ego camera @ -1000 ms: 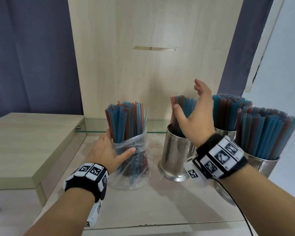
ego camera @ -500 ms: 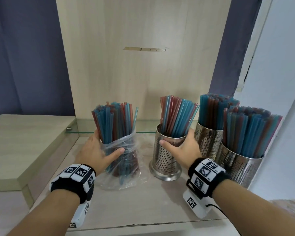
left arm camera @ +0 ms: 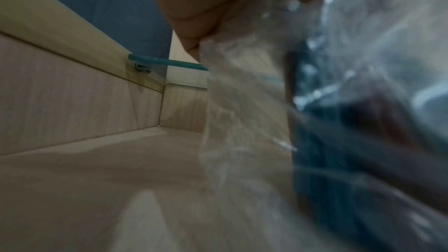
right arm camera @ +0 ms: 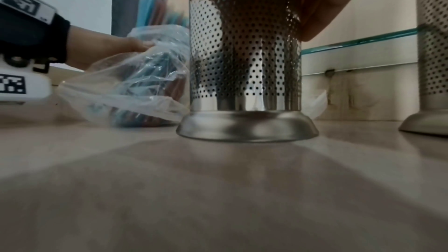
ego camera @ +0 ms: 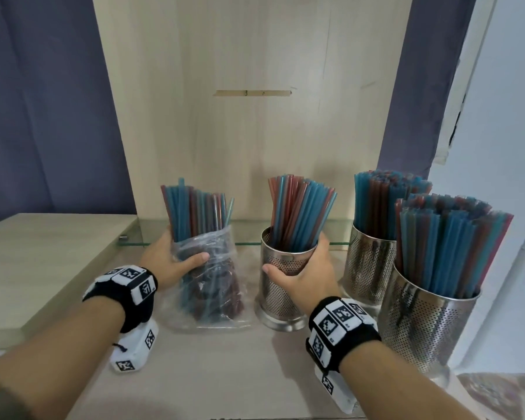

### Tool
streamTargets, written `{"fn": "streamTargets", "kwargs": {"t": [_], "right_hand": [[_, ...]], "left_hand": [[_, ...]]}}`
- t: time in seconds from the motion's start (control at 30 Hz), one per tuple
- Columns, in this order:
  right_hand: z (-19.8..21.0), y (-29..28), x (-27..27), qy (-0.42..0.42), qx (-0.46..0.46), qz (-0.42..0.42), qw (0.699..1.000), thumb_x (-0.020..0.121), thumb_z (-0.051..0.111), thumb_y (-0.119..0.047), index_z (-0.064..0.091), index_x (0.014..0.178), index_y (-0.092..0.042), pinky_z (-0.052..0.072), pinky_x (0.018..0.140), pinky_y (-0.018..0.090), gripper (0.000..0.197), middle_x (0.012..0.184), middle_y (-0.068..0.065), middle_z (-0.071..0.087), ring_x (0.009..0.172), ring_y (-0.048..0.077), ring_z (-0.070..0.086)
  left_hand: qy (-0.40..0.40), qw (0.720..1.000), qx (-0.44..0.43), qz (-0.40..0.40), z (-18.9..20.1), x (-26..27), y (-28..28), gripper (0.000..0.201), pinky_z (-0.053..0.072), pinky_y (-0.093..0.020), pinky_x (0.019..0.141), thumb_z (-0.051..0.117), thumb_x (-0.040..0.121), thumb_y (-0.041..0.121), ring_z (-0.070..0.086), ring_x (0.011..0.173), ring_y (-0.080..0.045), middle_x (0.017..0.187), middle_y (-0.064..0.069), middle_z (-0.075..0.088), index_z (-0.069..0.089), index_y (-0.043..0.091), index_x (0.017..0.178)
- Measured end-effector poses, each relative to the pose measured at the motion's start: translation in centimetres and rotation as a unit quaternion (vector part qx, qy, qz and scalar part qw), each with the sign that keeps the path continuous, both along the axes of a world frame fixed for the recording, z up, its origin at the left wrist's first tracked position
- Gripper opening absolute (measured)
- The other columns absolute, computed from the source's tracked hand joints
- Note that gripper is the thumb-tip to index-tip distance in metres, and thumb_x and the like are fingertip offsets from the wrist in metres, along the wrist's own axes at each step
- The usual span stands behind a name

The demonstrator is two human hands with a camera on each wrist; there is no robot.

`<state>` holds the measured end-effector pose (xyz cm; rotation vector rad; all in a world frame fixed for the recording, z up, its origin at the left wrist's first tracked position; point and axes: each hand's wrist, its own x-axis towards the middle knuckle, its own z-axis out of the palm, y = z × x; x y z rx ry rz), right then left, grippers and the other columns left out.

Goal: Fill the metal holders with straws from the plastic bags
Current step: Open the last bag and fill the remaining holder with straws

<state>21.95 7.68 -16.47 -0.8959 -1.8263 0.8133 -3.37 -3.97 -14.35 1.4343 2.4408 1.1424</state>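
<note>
A clear plastic bag [ego camera: 212, 280] full of blue and red straws [ego camera: 194, 212] stands upright on the wooden counter. My left hand [ego camera: 176, 256] grips it round the middle, thumb across the front; the bag [left arm camera: 339, 102] fills the left wrist view. Right of it stands a perforated metal holder [ego camera: 281, 286] partly filled with straws [ego camera: 300, 210]. My right hand [ego camera: 303, 274] is wrapped round its upper wall, thumb in front, fingers behind. In the right wrist view the holder [right arm camera: 244, 55] rests flat on its base, with the bag [right arm camera: 135, 83] to its left.
Two more perforated holders [ego camera: 372, 268] [ego camera: 428, 325], both packed with straws, stand close to the right. A glass shelf edge [ego camera: 249, 243] runs behind everything, under a wooden back panel [ego camera: 255, 116]. A raised wooden ledge [ego camera: 43, 259] lies left.
My right hand came down from the straw tops of the middle holder and now grips its wall. The left hand kept its hold on the bag.
</note>
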Motion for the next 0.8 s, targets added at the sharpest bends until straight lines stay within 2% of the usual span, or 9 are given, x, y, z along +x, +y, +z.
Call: {"fn": "streamTargets", "kwargs": {"t": [0.07, 0.13, 0.23, 0.3, 0.4, 0.47, 0.6, 0.73, 0.8], "right_hand": [[-0.1, 0.1, 0.0, -0.001, 0.004, 0.002, 1.000, 0.055, 0.092, -0.046, 0.031, 0.140, -0.030, 0.045, 0.109, 0.032, 0.106, 0.130, -0.014, 0.054, 0.121, 0.005, 0.052], [-0.4, 0.3, -0.1, -0.003, 0.006, 0.001, 1.000, 0.053, 0.090, -0.051, 0.030, 0.138, -0.033, 0.046, 0.108, 0.033, 0.106, 0.130, -0.016, 0.054, 0.121, 0.005, 0.052], [-0.6, 0.5, 0.0, 0.001, 0.005, 0.003, 1.000, 0.050, 0.088, -0.056, 0.029, 0.137, -0.039, 0.047, 0.107, 0.036, 0.106, 0.129, -0.018, 0.054, 0.121, 0.005, 0.053], [-0.7, 0.7, 0.0, 0.002, 0.001, 0.006, 1.000, 0.049, 0.086, -0.058, 0.027, 0.136, -0.042, 0.046, 0.108, 0.036, 0.107, 0.129, -0.020, 0.053, 0.122, 0.005, 0.052], [-0.7, 1.0, -0.1, -0.007, -0.001, 0.006, 1.000, 0.050, 0.086, -0.059, 0.025, 0.136, -0.041, 0.046, 0.108, 0.037, 0.107, 0.130, -0.017, 0.053, 0.123, 0.008, 0.052], [-0.8, 1.0, -0.1, -0.015, 0.001, 0.002, 1.000, 0.050, 0.085, -0.060, 0.025, 0.137, -0.039, 0.046, 0.108, 0.036, 0.107, 0.131, -0.015, 0.053, 0.124, 0.010, 0.052], [-0.8, 1.1, -0.1, -0.016, 0.006, 0.000, 1.000, 0.051, 0.087, -0.058, 0.029, 0.140, -0.035, 0.045, 0.108, 0.032, 0.108, 0.130, -0.017, 0.054, 0.122, 0.007, 0.052], [-0.6, 1.0, 0.0, -0.022, 0.007, 0.001, 1.000, 0.053, 0.088, -0.056, 0.027, 0.140, -0.035, 0.045, 0.108, 0.031, 0.108, 0.131, -0.017, 0.053, 0.122, 0.007, 0.052], [-0.6, 1.0, 0.0, -0.024, 0.007, 0.002, 1.000, 0.053, 0.088, -0.056, 0.026, 0.141, -0.035, 0.044, 0.109, 0.032, 0.109, 0.132, -0.016, 0.052, 0.124, 0.007, 0.051]], "left_hand": [[-0.011, 0.999, -0.033, 0.003, 0.5, -0.2, 0.8, 0.089, 0.046, -0.032, 0.092, 0.071, 0.066, 0.064, 0.061, 0.110, -0.023, 0.130, -0.005, 0.062, 0.042, 0.020, 0.139], [-0.014, 0.996, -0.085, 0.008, 0.8, -0.4, 1.2, 0.092, 0.047, -0.033, 0.092, 0.063, 0.061, 0.077, 0.061, 0.100, -0.020, 0.126, -0.004, 0.064, 0.049, 0.022, 0.134], [0.046, 0.986, -0.153, 0.043, 1.0, -0.8, 2.0, 0.119, 0.046, -0.036, 0.095, 0.024, 0.046, 0.106, 0.061, 0.094, -0.021, 0.117, -0.005, 0.068, 0.056, 0.023, 0.125], [0.057, 0.982, -0.160, 0.083, 1.6, -0.4, 2.3, 0.107, 0.045, -0.038, 0.098, 0.019, 0.063, 0.099, 0.062, 0.104, -0.029, 0.115, -0.012, 0.067, 0.060, 0.018, 0.120], [0.078, 0.976, -0.143, 0.143, 2.8, -0.5, 3.1, 0.108, 0.053, -0.037, 0.084, 0.004, 0.054, 0.102, 0.067, 0.082, -0.029, 0.083, -0.012, 0.071, 0.065, 0.017, 0.080], [0.077, 0.970, -0.164, 0.161, 3.5, -1.2, 3.9, 0.103, 0.051, -0.029, 0.067, 0.012, 0.062, 0.098, 0.065, 0.071, -0.026, 0.074, -0.011, 0.068, 0.066, 0.011, 0.076], [-0.004, 0.968, -0.182, 0.171, 4.0, -2.5, 5.2, 0.083, 0.046, -0.029, 0.068, 0.046, 0.080, 0.078, 0.062, 0.086, -0.030, 0.099, -0.016, 0.067, 0.066, 0.001, 0.105], [-0.049, 0.972, -0.150, 0.171, 4.1, -4.0, 5.0, 0.077, 0.042, -0.027, 0.057, 0.055, 0.070, 0.081, 0.061, 0.070, -0.025, 0.076, -0.011, 0.066, 0.069, 0.005, 0.078], [-0.050, 0.974, -0.138, 0.175, 4.4, -4.1, 4.7, 0.071, 0.040, -0.028, 0.055, 0.059, 0.072, 0.077, 0.057, 0.063, -0.025, 0.067, -0.010, 0.060, 0.059, 0.007, 0.065]]}}
